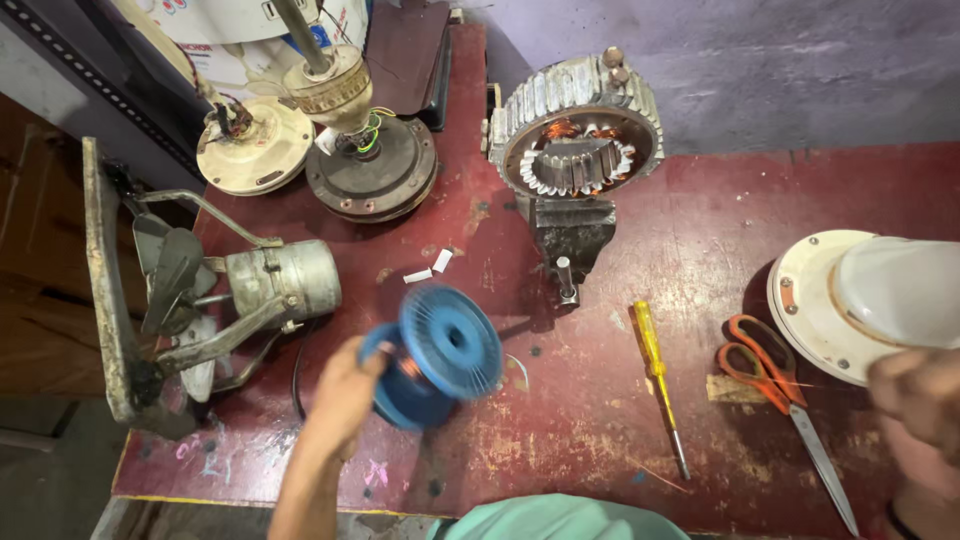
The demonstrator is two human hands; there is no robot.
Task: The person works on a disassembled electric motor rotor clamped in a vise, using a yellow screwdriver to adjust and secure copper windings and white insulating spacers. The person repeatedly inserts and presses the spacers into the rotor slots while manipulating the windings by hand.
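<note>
The left hand (pixel 345 385) has its fingers wrapped around the left flange of a blue wire spool (pixel 440 355), held above the red table (pixel 620 440) near its front edge. The right hand (pixel 915 395), blurred at the right edge, curls loosely beside orange-handled scissors (pixel 775 375); its grasp is unclear. A yellow screwdriver (pixel 655 365) lies between spool and scissors.

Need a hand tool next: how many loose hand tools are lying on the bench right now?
2: a yellow-handled screwdriver mid-bench, and orange-handled scissors to its right beside the white round cover. Others may be out of frame.
</note>
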